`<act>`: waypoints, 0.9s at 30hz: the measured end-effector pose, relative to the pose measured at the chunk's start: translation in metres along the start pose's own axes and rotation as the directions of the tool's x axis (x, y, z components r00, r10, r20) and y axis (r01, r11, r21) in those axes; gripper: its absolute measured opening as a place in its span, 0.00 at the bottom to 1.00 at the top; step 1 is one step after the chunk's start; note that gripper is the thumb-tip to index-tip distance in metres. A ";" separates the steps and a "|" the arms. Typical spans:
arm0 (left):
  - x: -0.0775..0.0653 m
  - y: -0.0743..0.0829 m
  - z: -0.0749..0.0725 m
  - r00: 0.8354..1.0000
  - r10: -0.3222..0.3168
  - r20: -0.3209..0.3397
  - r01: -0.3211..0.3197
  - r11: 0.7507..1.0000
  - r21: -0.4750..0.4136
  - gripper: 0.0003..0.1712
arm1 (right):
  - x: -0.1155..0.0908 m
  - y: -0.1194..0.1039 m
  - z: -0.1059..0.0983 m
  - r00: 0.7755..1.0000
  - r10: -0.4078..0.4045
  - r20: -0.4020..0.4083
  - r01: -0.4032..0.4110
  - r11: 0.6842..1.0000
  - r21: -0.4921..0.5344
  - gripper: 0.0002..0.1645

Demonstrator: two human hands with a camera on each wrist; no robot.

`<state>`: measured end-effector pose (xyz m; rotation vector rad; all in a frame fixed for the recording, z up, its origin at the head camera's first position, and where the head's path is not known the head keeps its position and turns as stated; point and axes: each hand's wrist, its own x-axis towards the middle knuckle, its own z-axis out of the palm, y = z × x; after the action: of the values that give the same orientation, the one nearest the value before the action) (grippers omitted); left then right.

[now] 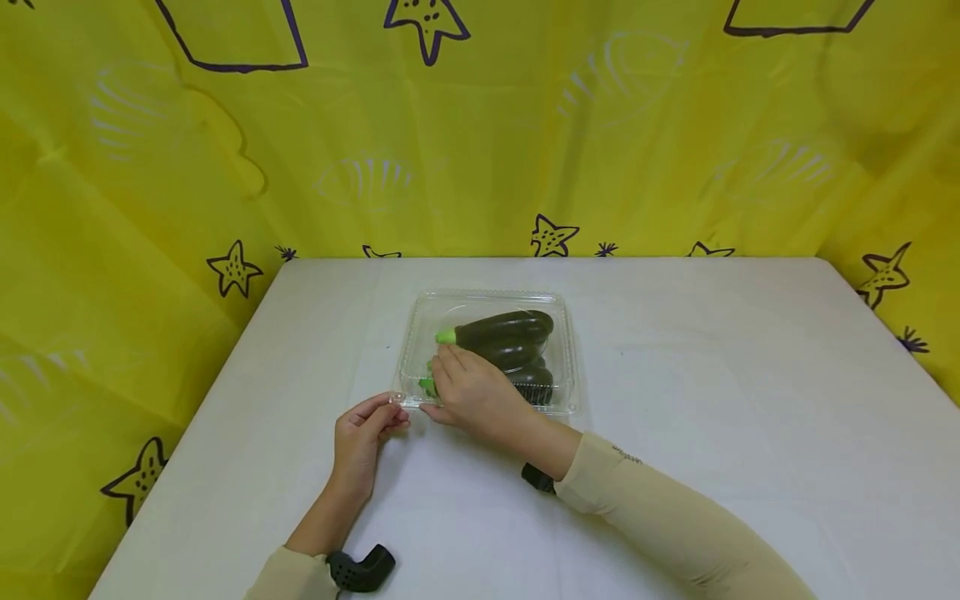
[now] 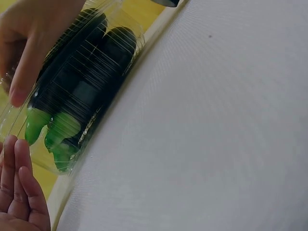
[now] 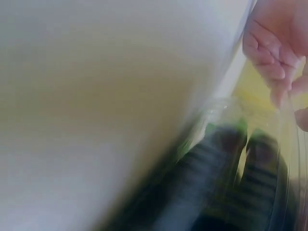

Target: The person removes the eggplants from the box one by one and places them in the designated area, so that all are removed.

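Observation:
A clear plastic clamshell container [image 1: 566, 350] lies on the table with its lid down. Inside it are several dark eggplants [image 1: 517, 325] with green stem ends [image 2: 62, 130] toward the left. At the front left corner, my left hand [image 1: 363, 437] pinches the container's rim between thumb and finger. My right hand [image 1: 480, 396] reaches across from the right; its fingers rest on the lid, over the stem ends, and its thumb touches the front rim. Part of the eggplants is hidden behind that hand. The right wrist view is blurred, with the left hand [image 3: 272, 48] at its upper right.
A white-covered table [image 1: 712, 375] extends around the container. Yellow patterned cloth [image 1: 480, 133] hangs behind it and along both sides. Black wrist devices [image 1: 363, 569] sit at both wrists.

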<state>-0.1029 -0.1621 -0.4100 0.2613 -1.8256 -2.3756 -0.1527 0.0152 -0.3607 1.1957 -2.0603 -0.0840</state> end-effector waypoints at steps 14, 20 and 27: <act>-0.002 0.003 0.002 1.000 -0.001 -0.027 0.001 1.000 0.025 0.07 | -0.040 0.021 -0.020 0.998 0.035 -0.048 -0.030 0.995 0.091 0.34; -0.002 0.001 0.001 0.999 0.000 -0.045 0.002 0.999 0.040 0.07 | -0.063 0.029 -0.028 0.995 0.091 -0.038 -0.082 0.979 0.188 0.34; -0.001 0.001 0.001 0.999 0.002 -0.037 0.000 0.999 0.050 0.07 | -0.080 0.039 -0.033 0.993 0.112 -0.035 -0.100 0.966 0.236 0.35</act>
<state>-0.1021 -0.1612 -0.4092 0.3077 -1.8694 -2.3105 -0.1368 0.1081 -0.3662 1.2105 -2.1315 0.2431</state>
